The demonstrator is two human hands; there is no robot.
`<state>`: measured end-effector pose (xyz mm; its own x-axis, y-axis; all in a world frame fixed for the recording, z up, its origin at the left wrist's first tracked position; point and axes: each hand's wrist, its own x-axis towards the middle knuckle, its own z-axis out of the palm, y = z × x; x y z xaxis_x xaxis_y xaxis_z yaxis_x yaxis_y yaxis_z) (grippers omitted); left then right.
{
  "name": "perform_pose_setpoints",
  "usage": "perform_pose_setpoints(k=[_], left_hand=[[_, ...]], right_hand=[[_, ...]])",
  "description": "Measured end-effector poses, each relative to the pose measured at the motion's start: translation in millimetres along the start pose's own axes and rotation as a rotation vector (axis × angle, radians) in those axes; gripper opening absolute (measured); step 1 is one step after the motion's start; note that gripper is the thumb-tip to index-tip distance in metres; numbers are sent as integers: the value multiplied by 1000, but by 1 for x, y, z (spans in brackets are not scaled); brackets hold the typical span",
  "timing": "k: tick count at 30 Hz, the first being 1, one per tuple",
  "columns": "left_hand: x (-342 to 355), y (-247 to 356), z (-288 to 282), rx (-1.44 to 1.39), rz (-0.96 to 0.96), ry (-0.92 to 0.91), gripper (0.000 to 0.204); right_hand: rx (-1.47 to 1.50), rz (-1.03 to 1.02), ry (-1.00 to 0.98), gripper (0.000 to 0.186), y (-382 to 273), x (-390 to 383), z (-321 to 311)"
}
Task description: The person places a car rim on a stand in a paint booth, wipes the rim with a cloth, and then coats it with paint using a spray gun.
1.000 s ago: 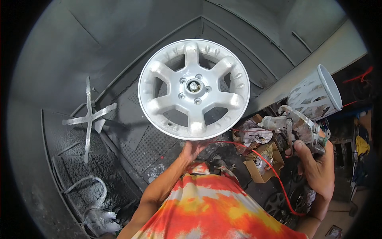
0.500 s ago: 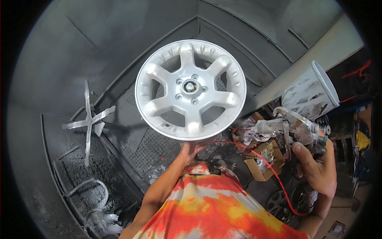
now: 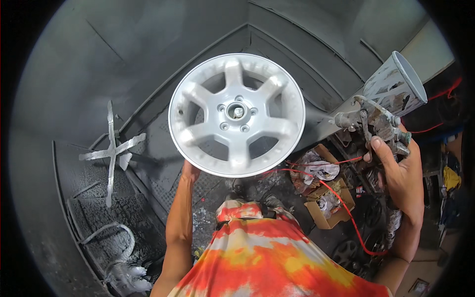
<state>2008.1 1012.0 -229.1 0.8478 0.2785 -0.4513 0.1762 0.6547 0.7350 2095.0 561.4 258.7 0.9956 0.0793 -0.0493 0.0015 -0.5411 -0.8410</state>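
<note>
A silver-white alloy wheel rim with several spokes faces up before me, a bolt head at its hub. My left hand reaches to its lower left edge; the fingers are hidden behind the rim, so their grip does not show. In my right hand is a paint-stained spray gun, the fingers wrapped round it. A white, paint-streaked cup stands above the gun. Pale mist spreads between the nozzle and the rim's right side.
A paint-coated metal cross stands at left, above a curved, coated hose. A red hose loops below my right arm. Open cardboard boxes with crumpled waste lie on the floor. Grey booth walls surround the far side.
The wheel rim has turned clockwise. My left hand has moved left along its lower edge. My right hand has raised the spray gun, and mist now comes from its nozzle.
</note>
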Motion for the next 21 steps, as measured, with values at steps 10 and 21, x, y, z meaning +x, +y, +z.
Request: perform_pose_setpoints(k=[10,21], left_hand=[[-30,-42,25,-498,-74,46,60],[-44,-70,57,-531,-172,156,72]], right_hand=[[104,100,-297,35,-16,-24,1],[-7,-59,-60,33,-17,25,6]])
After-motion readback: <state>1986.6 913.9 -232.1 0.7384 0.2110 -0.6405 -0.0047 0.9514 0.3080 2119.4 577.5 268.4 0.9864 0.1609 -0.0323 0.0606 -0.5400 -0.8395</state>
